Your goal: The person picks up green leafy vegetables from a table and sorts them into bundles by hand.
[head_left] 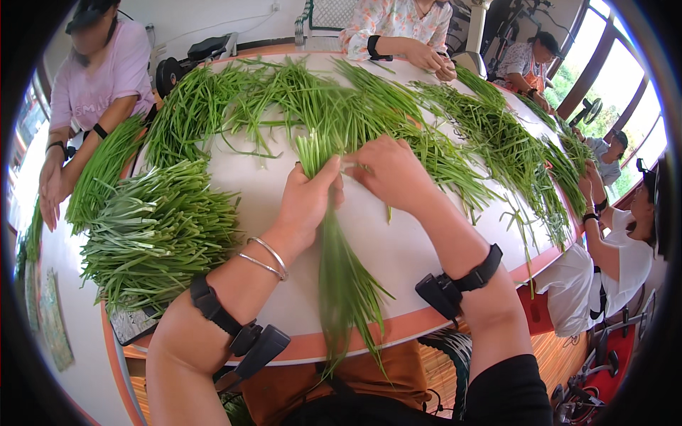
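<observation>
My left hand (307, 199) is closed around a bunch of green garlic chives (341, 273). The pale stem ends stick up above my fist. The long leaves hang down past the table's near edge, slightly blurred. Just right of the stem ends is my right hand (387, 170), its fingers curled and pinched together. Whatever lies between those fingertips is too small to make out. A thick stack of chives (167, 238) lies to the left of my left forearm, stem ends bunched together. Loose chives (284, 92) spread across the table beyond both hands.
The white table (263, 184) has a pink-orange rim. More loose chives (497, 142) cover its right side. A person in pink (106, 78) stands at left, another in a floral top (398, 32) works opposite, and one in white (625, 241) sits at right.
</observation>
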Demonstrator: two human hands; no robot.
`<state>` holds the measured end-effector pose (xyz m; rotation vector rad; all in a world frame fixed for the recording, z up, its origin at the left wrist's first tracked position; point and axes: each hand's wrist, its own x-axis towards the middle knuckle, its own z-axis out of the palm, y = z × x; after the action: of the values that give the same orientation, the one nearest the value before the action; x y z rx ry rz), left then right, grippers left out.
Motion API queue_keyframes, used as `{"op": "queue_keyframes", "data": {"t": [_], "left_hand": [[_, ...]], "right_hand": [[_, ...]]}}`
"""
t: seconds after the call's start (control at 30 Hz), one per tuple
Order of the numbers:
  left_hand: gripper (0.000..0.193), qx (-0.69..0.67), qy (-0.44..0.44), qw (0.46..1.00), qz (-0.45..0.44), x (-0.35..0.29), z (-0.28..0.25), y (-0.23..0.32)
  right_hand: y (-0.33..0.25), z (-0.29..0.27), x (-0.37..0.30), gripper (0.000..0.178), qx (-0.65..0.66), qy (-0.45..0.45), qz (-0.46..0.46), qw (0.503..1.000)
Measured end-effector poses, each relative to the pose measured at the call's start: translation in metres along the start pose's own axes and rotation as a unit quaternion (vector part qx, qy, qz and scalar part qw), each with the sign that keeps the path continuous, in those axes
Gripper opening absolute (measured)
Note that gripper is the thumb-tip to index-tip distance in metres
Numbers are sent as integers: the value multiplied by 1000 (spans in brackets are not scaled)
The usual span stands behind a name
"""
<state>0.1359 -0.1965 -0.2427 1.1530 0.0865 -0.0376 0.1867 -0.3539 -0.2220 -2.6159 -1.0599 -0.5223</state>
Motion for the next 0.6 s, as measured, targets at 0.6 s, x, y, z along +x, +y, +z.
{"op": "queue_keyframes", "data": {"t": [0.6], "left_hand": [[23,14,-13,1000,12,-1,-2,1]], "right_hand": [[49,-33,-1,11,265,192,251,911]]}}
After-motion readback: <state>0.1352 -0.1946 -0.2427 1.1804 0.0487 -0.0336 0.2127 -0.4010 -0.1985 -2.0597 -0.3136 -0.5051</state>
